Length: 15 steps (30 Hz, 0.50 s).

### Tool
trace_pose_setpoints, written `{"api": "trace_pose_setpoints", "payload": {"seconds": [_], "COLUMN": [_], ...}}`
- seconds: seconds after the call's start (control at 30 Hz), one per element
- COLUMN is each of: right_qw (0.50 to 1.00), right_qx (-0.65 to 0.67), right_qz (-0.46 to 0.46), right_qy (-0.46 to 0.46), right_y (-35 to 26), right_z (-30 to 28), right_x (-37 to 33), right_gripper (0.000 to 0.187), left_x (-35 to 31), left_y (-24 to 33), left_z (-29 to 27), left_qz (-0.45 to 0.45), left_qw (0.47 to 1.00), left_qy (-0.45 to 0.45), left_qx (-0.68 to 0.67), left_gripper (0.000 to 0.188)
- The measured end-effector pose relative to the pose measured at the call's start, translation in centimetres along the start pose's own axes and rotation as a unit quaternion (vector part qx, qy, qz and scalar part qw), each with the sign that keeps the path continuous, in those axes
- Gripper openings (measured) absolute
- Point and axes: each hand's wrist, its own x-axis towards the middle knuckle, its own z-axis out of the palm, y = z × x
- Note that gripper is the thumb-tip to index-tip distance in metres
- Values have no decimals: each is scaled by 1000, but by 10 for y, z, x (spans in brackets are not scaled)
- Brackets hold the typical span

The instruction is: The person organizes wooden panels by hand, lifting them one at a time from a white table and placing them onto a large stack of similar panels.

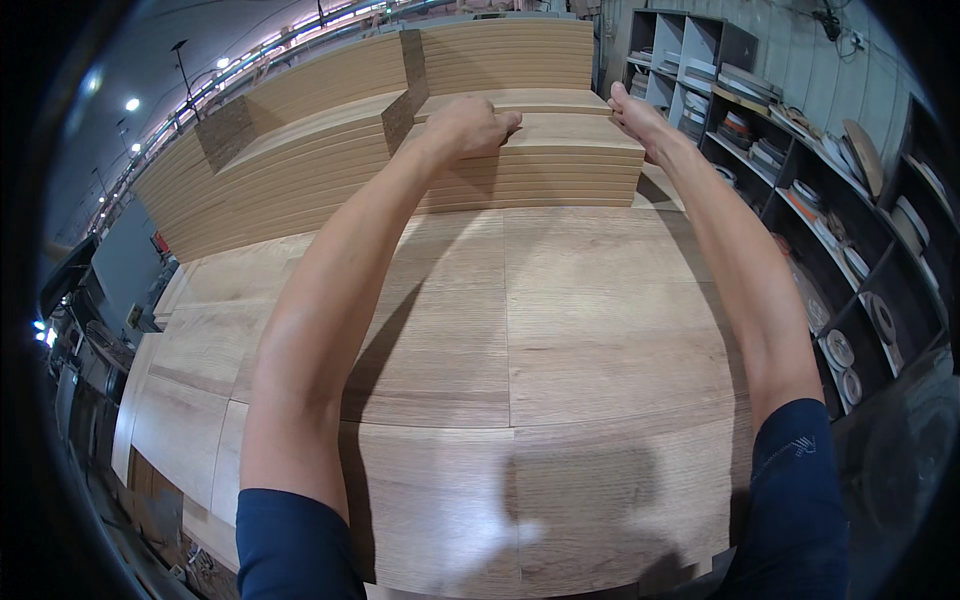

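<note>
A wood-grain board (565, 99) lies at the top of the near stack of boards (545, 178), at the far side of the worktop. Its front edge shows as a thin line between my hands. My left hand (468, 126) is closed at this edge, fingers curled and thumb pointing right. At the board's right end, my right hand (640, 118) grips the corner, one digit raised above it. The undersides of both hands' grips are hidden. Both arms reach forward over a surface of wood-grain boards (430, 350) laid edge to edge.
Taller stacks of boards (510, 58) rise behind, and a stepped stack (270, 185) stands at the left. Dark shelves (790, 185) with rolls of edging line the right wall. Grey machinery (130, 260) is at the left.
</note>
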Motion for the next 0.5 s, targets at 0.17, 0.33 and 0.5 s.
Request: {"api": "trace_pose_setpoints", "payload": {"seconds": [0.17, 0.33, 0.5], "right_qw": [999, 995, 991], "right_qx": [42, 66, 115], "right_qz": [0, 62, 73], "right_qy": [-21, -30, -12], "right_y": [2, 1, 8], "right_z": [-24, -10, -32], "right_x": [10, -22, -39], "right_gripper": [92, 97, 106], "left_x": [-13, -83, -97], "left_y": [18, 2, -3], "left_z": [-10, 10, 13], "left_qz": [46, 174, 151], "left_qw": [999, 973, 960], "left_qy": [25, 96, 130], "left_qx": [1, 115, 195], "left_gripper": [62, 66, 80]}}
